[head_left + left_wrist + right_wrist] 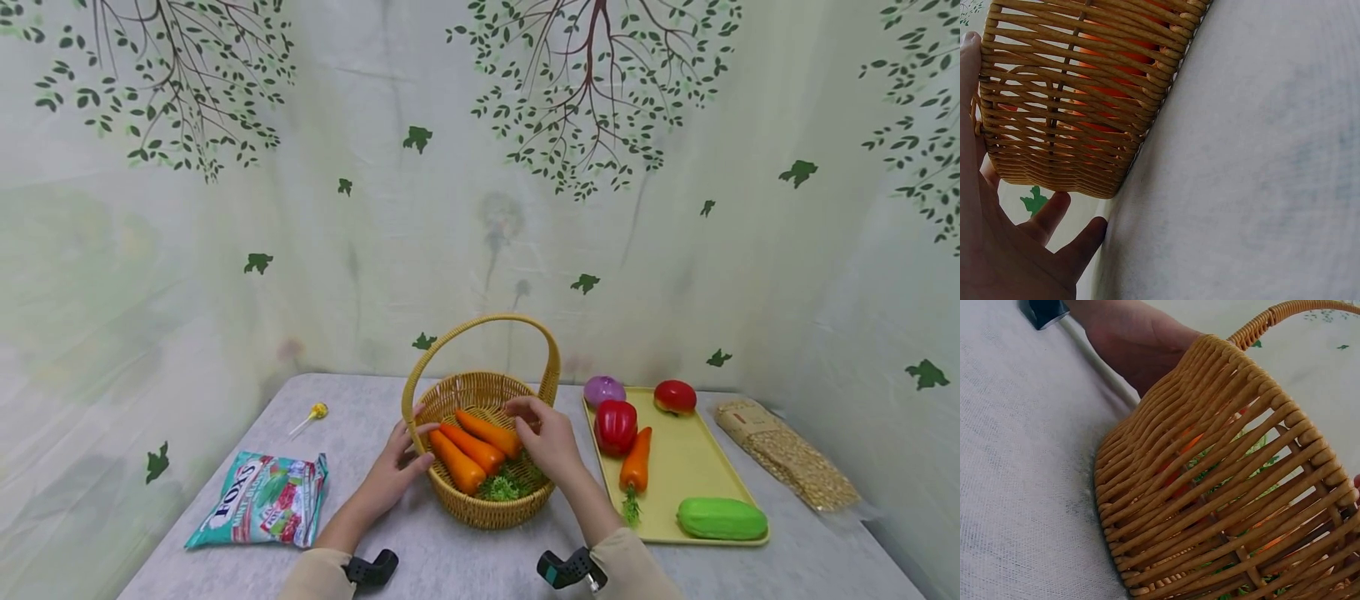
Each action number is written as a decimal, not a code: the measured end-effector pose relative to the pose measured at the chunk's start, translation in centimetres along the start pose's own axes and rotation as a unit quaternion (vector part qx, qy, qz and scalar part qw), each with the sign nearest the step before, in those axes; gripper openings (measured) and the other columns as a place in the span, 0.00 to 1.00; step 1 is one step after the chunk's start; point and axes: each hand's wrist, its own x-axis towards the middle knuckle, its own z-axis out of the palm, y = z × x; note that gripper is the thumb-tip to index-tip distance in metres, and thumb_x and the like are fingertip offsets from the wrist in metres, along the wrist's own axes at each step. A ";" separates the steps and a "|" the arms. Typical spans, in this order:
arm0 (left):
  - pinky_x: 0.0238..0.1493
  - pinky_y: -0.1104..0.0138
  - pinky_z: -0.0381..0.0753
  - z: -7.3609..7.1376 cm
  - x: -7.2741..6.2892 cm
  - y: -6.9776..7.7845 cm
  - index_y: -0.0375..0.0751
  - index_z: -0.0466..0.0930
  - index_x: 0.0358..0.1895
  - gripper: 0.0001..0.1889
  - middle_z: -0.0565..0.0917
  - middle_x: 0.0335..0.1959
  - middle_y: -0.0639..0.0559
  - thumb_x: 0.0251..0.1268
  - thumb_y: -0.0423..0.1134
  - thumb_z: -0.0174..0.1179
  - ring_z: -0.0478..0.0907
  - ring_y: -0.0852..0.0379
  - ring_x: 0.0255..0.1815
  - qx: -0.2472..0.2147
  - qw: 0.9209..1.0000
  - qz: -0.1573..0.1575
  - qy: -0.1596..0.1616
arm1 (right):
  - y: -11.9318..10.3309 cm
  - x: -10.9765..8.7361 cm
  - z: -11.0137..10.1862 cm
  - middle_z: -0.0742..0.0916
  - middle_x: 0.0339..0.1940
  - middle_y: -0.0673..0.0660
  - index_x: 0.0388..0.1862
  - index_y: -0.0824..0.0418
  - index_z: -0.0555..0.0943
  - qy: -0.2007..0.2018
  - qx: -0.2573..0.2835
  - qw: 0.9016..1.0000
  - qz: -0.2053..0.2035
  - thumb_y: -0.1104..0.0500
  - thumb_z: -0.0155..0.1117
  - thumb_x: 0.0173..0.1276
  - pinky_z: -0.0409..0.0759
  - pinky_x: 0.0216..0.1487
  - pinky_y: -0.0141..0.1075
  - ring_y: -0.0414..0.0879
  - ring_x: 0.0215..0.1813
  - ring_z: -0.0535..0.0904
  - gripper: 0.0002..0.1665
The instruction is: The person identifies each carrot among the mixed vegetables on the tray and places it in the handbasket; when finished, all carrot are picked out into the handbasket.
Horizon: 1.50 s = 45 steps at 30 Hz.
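Observation:
A woven basket (491, 512) with a tall arched handle stands at the middle of the table. Inside lie several orange carrots (468, 450), with green leafy tops (504, 486) low in the basket. My left hand (392, 469) holds the basket's left rim beside the handle's foot, thumb at the rim. In the left wrist view two fingers (1088, 247) spread out past the wicker. Over the right side of the rim, my right hand (551, 437) hovers with loosely bent fingers, fingertips close to the carrots and nothing in them. The wicker hides most of it in the right wrist view.
To the right, a yellow tray (686, 458) bears a red bell pepper (616, 427), another carrot (636, 461), a red vegetable (675, 397) and a green gourd (722, 518). A purple onion (603, 390), grain bag (787, 454), candy bag (262, 500) and lollipop (318, 411) lie around.

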 end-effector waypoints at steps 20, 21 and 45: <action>0.68 0.47 0.71 -0.1 0.1 -0.3 0.45 0.70 0.70 0.23 0.48 0.83 0.45 0.74 0.36 0.56 0.49 0.38 0.81 0.000 1.000 0.026 0.002 | -0.6 -2.5 -4.1 0.87 0.53 0.57 0.60 0.58 0.79 -0.017 0.143 0.984 0.104 0.63 0.59 0.74 0.85 0.52 0.44 0.59 0.55 0.83 0.17; 0.68 0.46 0.70 -0.1 0.1 -0.3 0.45 0.70 0.70 0.23 0.48 0.83 0.46 0.74 0.36 0.56 0.49 0.38 0.82 -0.001 1.000 0.024 0.002 | -0.5 -2.5 -4.7 0.86 0.54 0.58 0.61 0.59 0.78 -0.016 0.140 0.984 0.109 0.63 0.59 0.74 0.85 0.52 0.43 0.59 0.56 0.83 0.18; 0.69 0.48 0.70 0.0 0.0 0.0 0.47 0.70 0.71 0.24 0.48 0.83 0.49 0.75 0.40 0.56 0.49 0.40 0.82 -0.001 1.000 0.008 0.002 | 3.5 -3.7 -14.7 0.79 0.66 0.65 0.67 0.59 0.74 -0.126 -0.020 0.974 0.186 0.53 0.64 0.71 0.83 0.56 0.48 0.57 0.62 0.77 0.27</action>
